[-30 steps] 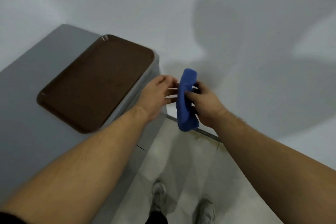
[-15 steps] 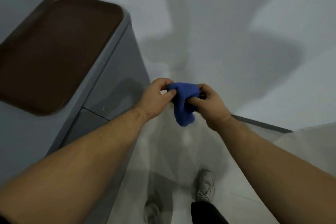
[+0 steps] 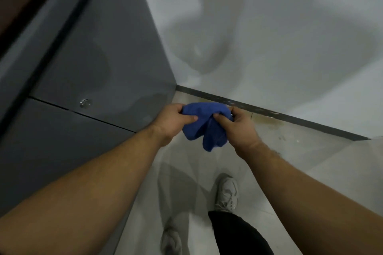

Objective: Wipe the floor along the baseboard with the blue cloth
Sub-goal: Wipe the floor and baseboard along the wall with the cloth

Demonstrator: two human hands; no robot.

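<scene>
The blue cloth (image 3: 205,124) is bunched up in the air between both hands, hanging in two folds. My left hand (image 3: 173,119) grips its left edge and my right hand (image 3: 238,125) grips its right edge. Just beyond the hands a dark baseboard (image 3: 290,119) runs along the foot of the white wall (image 3: 269,37), from the cabinet corner out to the right. The pale tiled floor (image 3: 290,151) below it shows some yellowish marks near the baseboard. The cloth is above the floor, not touching it.
A tall grey cabinet (image 3: 83,68) with a small round lock (image 3: 85,103) fills the left side and meets the wall at the corner. My two feet in light sneakers (image 3: 227,192) stand on the tiles below the hands.
The view has dropped toward the floor, so the brown tray on the cabinet top is almost out of sight. Both hands keep hold of the cloth, now lower and close to the baseboard.
</scene>
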